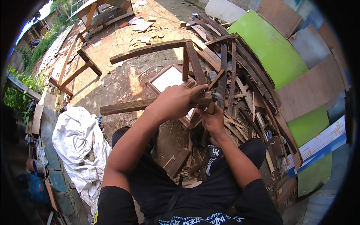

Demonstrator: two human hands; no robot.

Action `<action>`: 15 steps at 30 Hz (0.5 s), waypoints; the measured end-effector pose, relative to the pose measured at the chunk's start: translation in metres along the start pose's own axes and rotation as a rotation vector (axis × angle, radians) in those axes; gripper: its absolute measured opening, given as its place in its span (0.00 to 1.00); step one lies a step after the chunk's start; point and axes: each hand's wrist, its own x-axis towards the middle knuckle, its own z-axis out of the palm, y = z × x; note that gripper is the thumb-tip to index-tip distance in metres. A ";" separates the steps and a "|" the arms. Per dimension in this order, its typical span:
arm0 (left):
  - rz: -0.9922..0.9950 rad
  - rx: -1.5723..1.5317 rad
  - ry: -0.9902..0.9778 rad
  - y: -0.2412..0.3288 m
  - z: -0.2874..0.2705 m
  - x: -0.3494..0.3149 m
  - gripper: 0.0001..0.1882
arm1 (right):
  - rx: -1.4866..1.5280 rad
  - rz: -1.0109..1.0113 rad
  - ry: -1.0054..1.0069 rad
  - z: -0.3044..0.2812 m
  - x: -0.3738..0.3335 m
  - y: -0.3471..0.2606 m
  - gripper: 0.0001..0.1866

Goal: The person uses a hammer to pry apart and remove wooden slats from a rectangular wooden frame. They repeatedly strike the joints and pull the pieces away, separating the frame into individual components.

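A wooden frame of joined battens (150,49) stands in front of me, its lower beam (125,107) reaching left past my forearm. My left hand (174,99) is wrapped over the right end of that beam, close to the corner joint, with its index finger stretched along the wood. Just right of that joint my right hand (213,122) is closed round the wooden handle (211,108) of what looks like a hammer. Its dark head (216,98) is right beside the beam end and partly hidden. Behind the frame lies a white panel with a brown wooden border (167,78).
Old planks (257,69) and thin offcuts (233,127) are heaped on the right, before green panels (275,48) and brown boards. A white sheet (80,138) lies left. Another wooden frame (77,75) rests at the back left. Tile pieces (143,26) are scattered behind.
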 end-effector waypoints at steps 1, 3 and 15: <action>0.011 0.007 -0.001 -0.003 0.001 0.000 0.36 | -0.009 0.001 0.003 0.001 0.000 0.000 0.17; 0.034 0.021 -0.003 -0.009 0.003 0.000 0.35 | 0.012 0.022 -0.010 0.001 0.002 0.002 0.17; 0.020 0.071 -0.041 -0.008 -0.006 -0.006 0.36 | 0.112 0.120 -0.109 -0.003 0.007 -0.002 0.14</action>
